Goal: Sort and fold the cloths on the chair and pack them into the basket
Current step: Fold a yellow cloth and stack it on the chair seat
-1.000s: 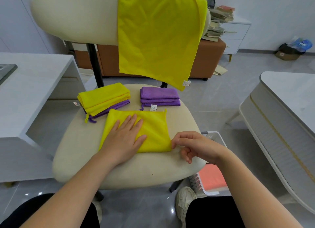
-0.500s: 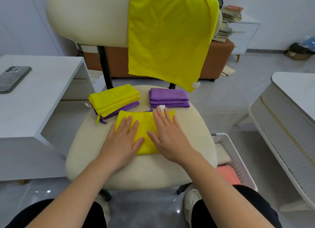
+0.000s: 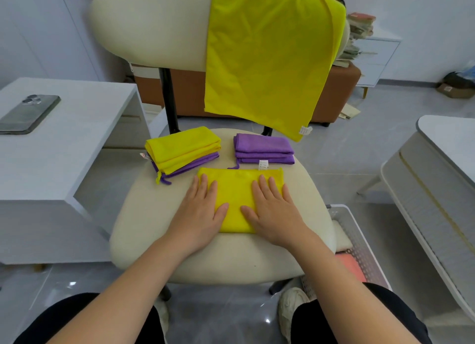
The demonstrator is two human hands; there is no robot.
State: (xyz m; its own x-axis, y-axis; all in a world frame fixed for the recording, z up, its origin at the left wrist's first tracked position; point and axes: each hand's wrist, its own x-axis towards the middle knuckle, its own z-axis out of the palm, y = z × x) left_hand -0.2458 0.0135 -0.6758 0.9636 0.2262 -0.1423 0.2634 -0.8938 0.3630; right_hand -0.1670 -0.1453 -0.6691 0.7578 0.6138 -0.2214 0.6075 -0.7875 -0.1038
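Fingers [image 3: 204, 187] of our left hand [image 3: 200, 215] and right hand [image 3: 276, 215] straight, flat, gripping nothing, pressing folded yellow cloth [image 3: 236, 197] on chair seat [image 3: 154, 228]; we lose its side edges under palms. Behind: yellow-over-purple stack [image 3: 183, 148], purple stack [image 3: 263, 148]. Unfolded yellow cloth [image 3: 264, 56] over backrest, top cut off. Basket [image 3: 344, 210] beside seat, largely hidden.

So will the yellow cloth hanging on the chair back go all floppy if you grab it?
Probably floppy: the hanging cloth drapes limp over the chair back and holds no shape of its own. It is likely light, since it looks thin. A tug might slide it off easily, as nothing seems to pin it there.
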